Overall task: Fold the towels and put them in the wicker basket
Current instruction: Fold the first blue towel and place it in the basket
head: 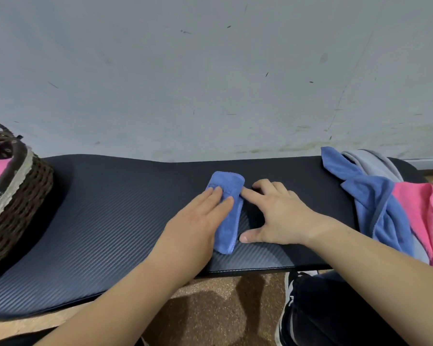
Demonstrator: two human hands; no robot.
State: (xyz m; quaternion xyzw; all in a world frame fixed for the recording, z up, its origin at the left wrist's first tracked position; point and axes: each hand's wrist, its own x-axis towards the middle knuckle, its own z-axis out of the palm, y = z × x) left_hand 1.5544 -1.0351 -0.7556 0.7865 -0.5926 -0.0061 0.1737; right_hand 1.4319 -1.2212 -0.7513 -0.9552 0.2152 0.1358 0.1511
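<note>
To my left the dark woven wicker basket point(18, 196) holds something pink, and on my right a loose heap of blue, grey and pink towels point(390, 203) crowds the ribbed black padded bench point(110, 221) below a scuffed grey wall point(210, 71). My left hand point(198, 221) presses flat, fingers spread, on the narrow folded blue terry towel point(229, 221) mid-bench, while my right hand point(275, 216) (open, gripping nothing) braces beside it.
</note>
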